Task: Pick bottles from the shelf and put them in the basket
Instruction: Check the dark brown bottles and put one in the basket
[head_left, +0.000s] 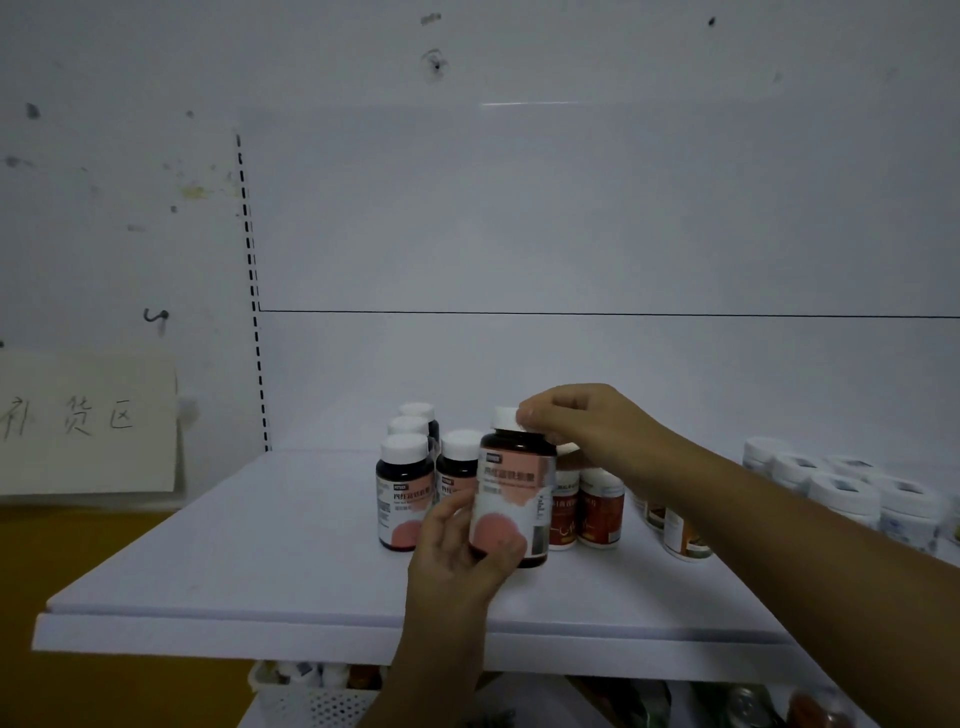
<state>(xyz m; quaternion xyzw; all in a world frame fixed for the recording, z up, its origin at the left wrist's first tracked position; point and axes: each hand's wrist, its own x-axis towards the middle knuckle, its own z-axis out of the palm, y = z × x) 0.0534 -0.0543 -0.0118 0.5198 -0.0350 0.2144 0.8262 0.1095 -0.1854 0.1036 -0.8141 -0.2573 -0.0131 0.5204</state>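
A dark bottle with a white cap and pink label (514, 483) is upright over the white shelf (260, 545). My right hand (576, 421) pinches its cap from above. My left hand (457, 556) grips its lower body, thumb across the label. Behind it to the left stand several more bottles of the same kind (405, 493). A white perforated basket (311, 701) shows below the shelf's front edge, with several items in it.
Red-labelled bottles (587, 512) stand just right of the held one, partly hidden by my right arm. Orange-labelled bottles (680, 535) and white-lidded jars (852, 493) fill the shelf's right side. A paper sign (88, 421) hangs on the wall at left.
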